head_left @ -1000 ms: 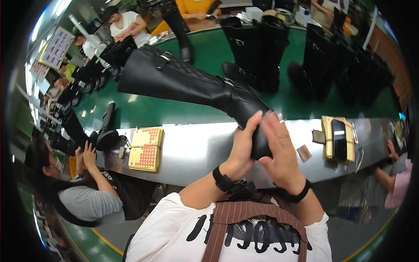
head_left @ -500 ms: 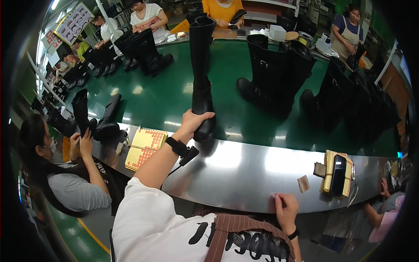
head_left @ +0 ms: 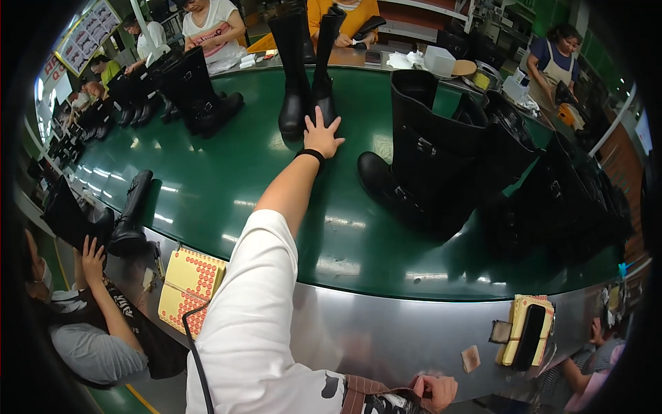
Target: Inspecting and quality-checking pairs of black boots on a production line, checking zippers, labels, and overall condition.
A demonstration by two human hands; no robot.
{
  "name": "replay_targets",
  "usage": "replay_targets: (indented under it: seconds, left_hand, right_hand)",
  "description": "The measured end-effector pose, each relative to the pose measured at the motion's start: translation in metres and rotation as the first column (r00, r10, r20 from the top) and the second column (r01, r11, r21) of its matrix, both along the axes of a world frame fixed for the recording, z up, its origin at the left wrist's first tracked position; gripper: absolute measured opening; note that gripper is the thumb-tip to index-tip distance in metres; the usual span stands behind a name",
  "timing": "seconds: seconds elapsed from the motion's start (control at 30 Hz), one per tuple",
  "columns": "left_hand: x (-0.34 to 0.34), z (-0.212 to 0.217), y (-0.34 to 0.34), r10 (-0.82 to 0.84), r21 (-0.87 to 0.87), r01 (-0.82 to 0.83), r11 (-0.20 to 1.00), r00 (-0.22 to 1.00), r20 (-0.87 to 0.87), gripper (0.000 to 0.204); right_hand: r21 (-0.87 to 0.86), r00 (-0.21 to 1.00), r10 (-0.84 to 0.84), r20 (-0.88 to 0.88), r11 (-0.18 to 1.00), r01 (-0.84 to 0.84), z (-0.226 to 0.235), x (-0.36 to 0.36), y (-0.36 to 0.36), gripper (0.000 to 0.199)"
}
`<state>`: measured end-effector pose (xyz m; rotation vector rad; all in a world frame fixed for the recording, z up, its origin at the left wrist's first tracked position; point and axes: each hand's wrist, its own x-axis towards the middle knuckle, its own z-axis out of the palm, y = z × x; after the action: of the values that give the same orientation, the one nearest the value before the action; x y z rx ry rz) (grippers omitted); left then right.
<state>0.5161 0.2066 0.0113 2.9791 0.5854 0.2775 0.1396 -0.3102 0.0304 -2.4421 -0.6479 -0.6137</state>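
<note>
My left hand (head_left: 321,135) is stretched far over the green work surface (head_left: 276,179), fingers spread and holding nothing. Its fingertips are at the toe of a tall black boot (head_left: 323,90); whether they touch it I cannot tell. Just left of that boot stands another tall black boot (head_left: 292,83), also upright. My right hand (head_left: 436,392) rests low by my apron near the metal edge, with its fingers curled and nothing seen in them. Right of my outstretched arm stands a wide black buckled boot (head_left: 420,159).
More black boots (head_left: 558,200) stand at the right, and others (head_left: 196,96) at the far left. On the metal ledge (head_left: 400,324) lie yellow card stacks (head_left: 183,286), a black phone (head_left: 529,336) and a brown scrap (head_left: 471,359). Co-workers sit left (head_left: 103,345) and across.
My left hand has let go of the tall boot, which now stands farther away beside another boot. The arm reaches farther forward, and the view has shifted. My right hand stays low.
</note>
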Motion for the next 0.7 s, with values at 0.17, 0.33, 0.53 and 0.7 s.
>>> replay_targets:
  seconds: [0.17,0.33,0.53,0.7]
  left_hand:
    - [0.018,-0.024,0.028,-0.067,-0.047,0.078,0.996,0.977,0.201,0.061]
    - [0.024,-0.002,0.038,0.037,0.073,-0.032,0.997,0.998,-0.059,0.066]
    - [-0.023,0.036,-0.024,-0.027,0.091,0.061,0.994,0.939,-0.342,0.059]
    - [-0.123,0.075,-0.111,-0.332,-0.063,0.346,0.936,0.809,-0.485,0.059]
  right_hand:
    - [-0.054,0.993,0.107,-0.045,0.993,-0.109,0.003,0.009,0.0,0.016]
    - [-0.125,0.999,0.031,-0.029,0.992,-0.034,0.001,0.007,-0.001,0.013]
    - [-0.094,0.998,-0.007,-0.06,0.996,0.001,-0.002,0.0,-0.001,0.015]
    - [-0.016,0.988,-0.085,-0.132,0.996,0.083,-0.011,-0.006,0.001,0.013]
